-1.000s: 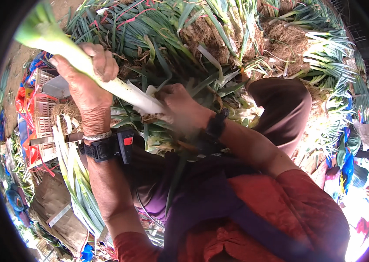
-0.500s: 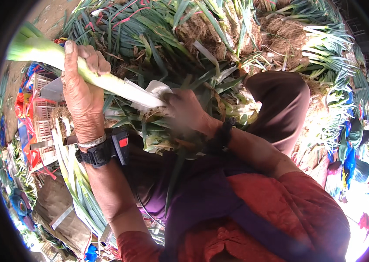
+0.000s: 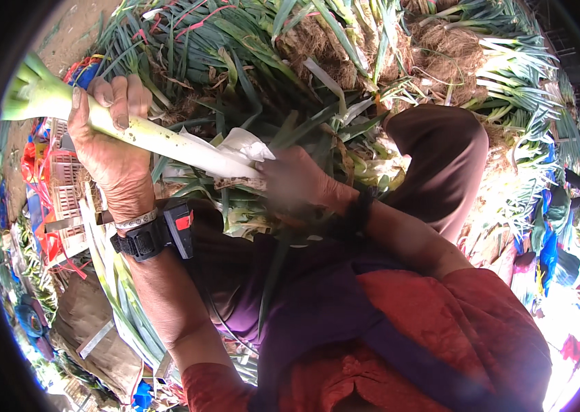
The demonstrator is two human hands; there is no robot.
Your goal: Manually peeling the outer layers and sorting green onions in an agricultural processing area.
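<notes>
A thick leek point(image 3: 173, 145) slants across the front of me, its green top up at the left and its white root end down toward the middle. My left hand point(image 3: 113, 147) is closed around the upper white shank, thumb and fingers wrapped over it. At the root end, my right hand point(image 3: 297, 177) is closed and slightly smeared by motion, its fingertips against the leek. Beside these fingertips a thin white crumpled piece point(image 3: 245, 145) stands off the shank; whether it is peeled skin or a cloth, I cannot tell. Brown specks dot the shank.
Piled leeks with green leaves point(image 3: 201, 55) lie ahead, and bundles with brown roots point(image 3: 444, 51) at the far right. A slatted crate point(image 3: 67, 172) stands at my left above loose leeks point(image 3: 122, 295) and brown sacking point(image 3: 87, 312). My bent knee point(image 3: 441, 165) is at the right.
My left hand and the leek have shifted left, and the leek has turned slightly. The right hand stays at the root end, moved slightly right; the white crumpled piece remains beside it.
</notes>
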